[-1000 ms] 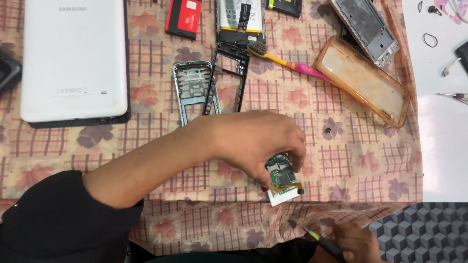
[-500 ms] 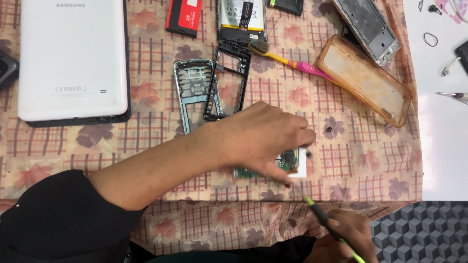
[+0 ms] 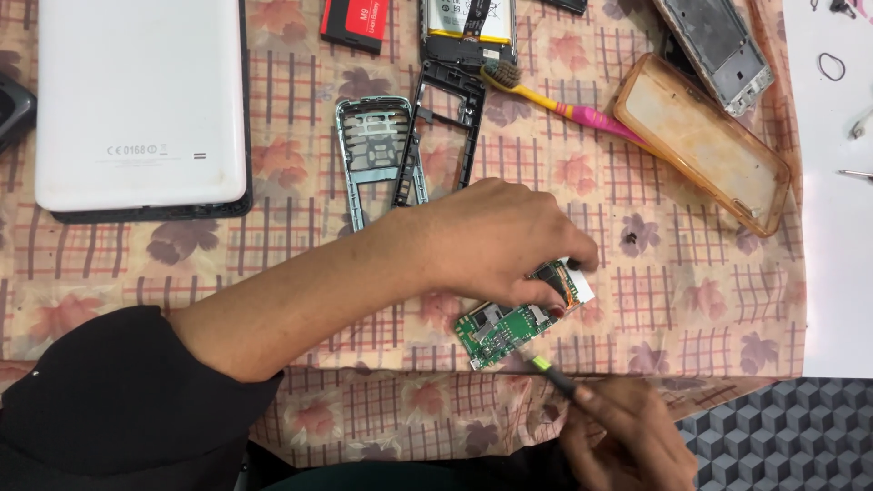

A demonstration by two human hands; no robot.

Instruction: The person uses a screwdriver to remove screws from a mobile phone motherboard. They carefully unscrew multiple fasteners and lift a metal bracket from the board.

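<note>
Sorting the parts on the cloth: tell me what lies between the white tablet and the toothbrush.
In the head view, two bare phone frames lie between the tablet and the toothbrush: a silver frame and a black frame, side by side.

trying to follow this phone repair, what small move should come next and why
Probably bring the screwdriver tip up onto the green circuit board. The left hand pins the board's far end to the cloth with its fingers, while the right hand holds the tool just short of the board's near edge.

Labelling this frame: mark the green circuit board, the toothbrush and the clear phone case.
green circuit board (image 3: 502,332), head view, on the bare green middle of the board.
toothbrush (image 3: 582,114), head view, on its pink handle.
clear phone case (image 3: 702,136), head view, on its flat yellowed back.
</note>
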